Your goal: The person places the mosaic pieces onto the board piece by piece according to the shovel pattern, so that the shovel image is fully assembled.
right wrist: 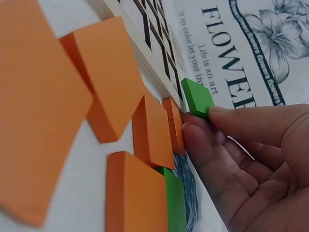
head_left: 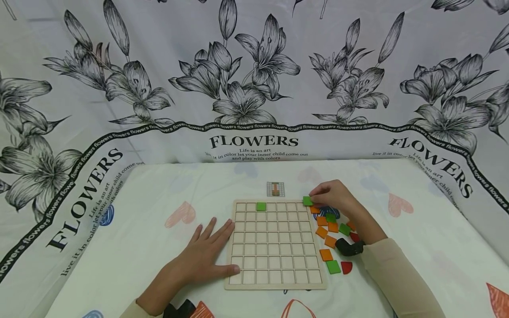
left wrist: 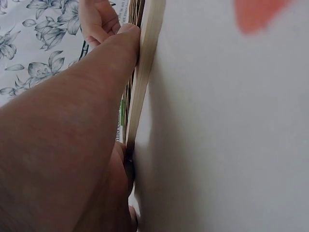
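A wooden grid board (head_left: 277,238) lies flat on the cloth, with one green square tile (head_left: 261,206) in its top row. My left hand (head_left: 204,256) is spread at the board's left side, its thumb on the lower left rim and its fingertips along the upper left edge. At the board's top right corner my right hand (head_left: 332,196) pinches another green square tile (right wrist: 197,96) between thumb and finger. In the right wrist view that tile is tilted and raised above the orange tiles (right wrist: 108,72).
Loose orange, green and red pieces lie right of the board, among them a green tile (head_left: 333,266) and a red quarter-round piece (head_left: 347,267). A small picture card (head_left: 275,189) lies beyond the board. Flower-printed cloth (head_left: 254,79) rises behind.
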### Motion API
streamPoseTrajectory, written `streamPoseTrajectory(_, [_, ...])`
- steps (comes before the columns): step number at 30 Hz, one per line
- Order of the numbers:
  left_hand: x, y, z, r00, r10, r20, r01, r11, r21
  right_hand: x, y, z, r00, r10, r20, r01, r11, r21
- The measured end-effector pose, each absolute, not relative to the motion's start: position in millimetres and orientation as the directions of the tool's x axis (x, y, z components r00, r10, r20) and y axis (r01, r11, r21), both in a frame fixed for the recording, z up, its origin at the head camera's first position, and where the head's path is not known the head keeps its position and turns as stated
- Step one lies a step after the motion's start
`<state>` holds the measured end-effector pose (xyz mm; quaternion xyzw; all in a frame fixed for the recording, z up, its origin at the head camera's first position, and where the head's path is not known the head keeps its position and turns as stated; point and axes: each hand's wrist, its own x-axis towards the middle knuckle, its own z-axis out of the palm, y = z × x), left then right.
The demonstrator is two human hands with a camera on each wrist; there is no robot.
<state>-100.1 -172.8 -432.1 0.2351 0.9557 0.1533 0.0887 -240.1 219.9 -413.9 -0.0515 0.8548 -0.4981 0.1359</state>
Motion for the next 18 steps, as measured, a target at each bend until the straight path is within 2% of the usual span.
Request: streamPoseTrajectory(18, [-100.2, -173.3, -432.4, -0.870, 0.484, -0.090, 0.432, 0.838, 0.334, -250.0, 211.5, -411.7, -0.951, -0.231, -0.205, 0.057, 0.522, -0.851])
